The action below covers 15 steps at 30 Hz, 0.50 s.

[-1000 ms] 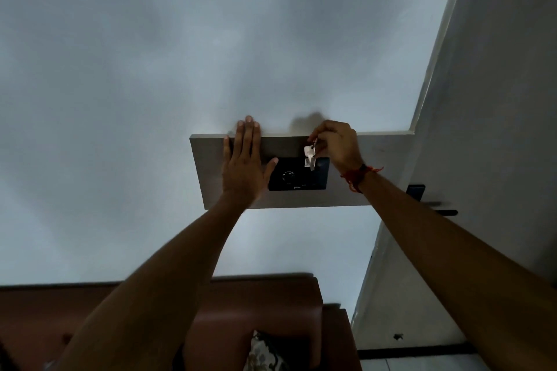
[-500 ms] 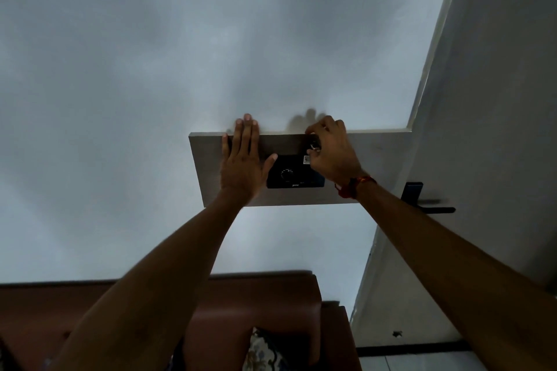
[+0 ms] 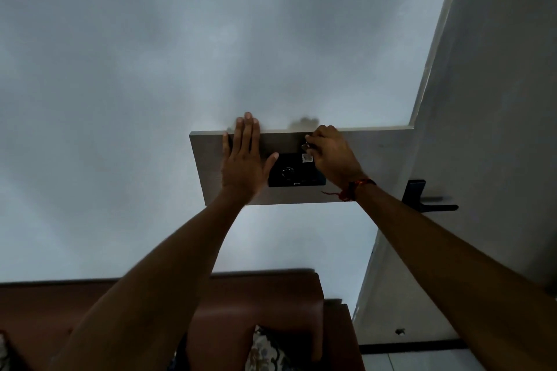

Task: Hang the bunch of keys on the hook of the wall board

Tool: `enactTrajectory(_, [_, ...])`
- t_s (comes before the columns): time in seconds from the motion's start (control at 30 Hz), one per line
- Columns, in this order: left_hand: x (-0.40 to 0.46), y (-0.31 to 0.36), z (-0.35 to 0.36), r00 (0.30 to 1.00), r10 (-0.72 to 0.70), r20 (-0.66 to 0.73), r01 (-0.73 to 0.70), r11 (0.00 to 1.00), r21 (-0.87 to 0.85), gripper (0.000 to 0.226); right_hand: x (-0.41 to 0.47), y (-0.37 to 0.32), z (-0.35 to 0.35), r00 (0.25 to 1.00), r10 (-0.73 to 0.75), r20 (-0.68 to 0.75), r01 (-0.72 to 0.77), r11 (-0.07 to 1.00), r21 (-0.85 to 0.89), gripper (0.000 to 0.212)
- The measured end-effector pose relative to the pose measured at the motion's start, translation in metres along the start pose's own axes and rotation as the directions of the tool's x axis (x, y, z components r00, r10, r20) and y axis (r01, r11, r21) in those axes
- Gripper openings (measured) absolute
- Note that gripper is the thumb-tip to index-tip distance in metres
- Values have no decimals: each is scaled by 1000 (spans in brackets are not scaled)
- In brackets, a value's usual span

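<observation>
A pale rectangular wall board (image 3: 382, 159) hangs on the grey wall, with a black switch panel (image 3: 294, 174) set in its middle. My left hand (image 3: 244, 164) lies flat and open against the board, fingers reaching past its top edge. My right hand (image 3: 333, 156) is pinched on the bunch of keys (image 3: 308, 148), pressing it against the board just above the black panel. Only a sliver of metal shows between the fingers. The hook itself is hidden behind my fingers.
A grey door (image 3: 494, 159) with a black lever handle (image 3: 431, 203) stands at the right. Below, a brown sofa back (image 3: 265, 301) and a patterned cushion (image 3: 265, 352) fill the lower part of the view.
A second ago the keys dangled in plain sight below my right fingers. The right hand has since moved up and in against the board, covering most of the keys. The left hand stayed flat.
</observation>
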<state>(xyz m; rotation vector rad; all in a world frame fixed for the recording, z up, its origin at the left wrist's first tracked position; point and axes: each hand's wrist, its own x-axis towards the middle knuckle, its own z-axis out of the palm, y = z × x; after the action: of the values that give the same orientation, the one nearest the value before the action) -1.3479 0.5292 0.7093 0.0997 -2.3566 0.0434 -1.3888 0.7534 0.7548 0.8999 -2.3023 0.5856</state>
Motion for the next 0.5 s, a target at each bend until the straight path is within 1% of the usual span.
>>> enactTrajectory(0.03, [5, 1, -4, 1000, -2, -1, 2, 1000, -17, 90, 7, 1, -5, 1000, 0, -2, 0, 1000, 3, 19])
enactTrajectory(0.1, [15, -4, -47, 996, -11, -88, 12, 1000, 9, 90, 21, -22, -44, 998, -67, -13, 66, 998, -13, 10])
enactTrajectory(0.17, [32, -10, -57, 997, -18, -78, 18, 1000, 1, 91, 39, -25, -54, 995, -95, 6, 95, 994, -56, 9])
enactTrajectory(0.2, [31, -11, -59, 998, -16, -67, 17, 1000, 14, 91, 40, -28, -56, 993, -106, 43, 109, 990, -92, 9])
enactTrajectory(0.27, [26, -12, -55, 999, -22, -24, 24, 998, 66, 91, 37, -27, -53, 989, -91, 113, 108, 981, -160, 12])
enactTrajectory(0.33, [26, -13, -54, 999, -24, 36, 22, 998, 62, 91, 36, -26, -49, 987, -90, 130, 110, 981, -159, 17])
enactTrajectory(0.4, [25, -11, -53, 996, -21, 83, 16, 999, 50, 91, 35, -27, -46, 987, -58, 153, 82, 985, -155, 19])
enactTrajectory(0.5, [26, -3, -51, 982, -39, 187, 31, 999, 42, 92, 38, -23, -43, 975, -9, 221, 50, 983, -177, 13])
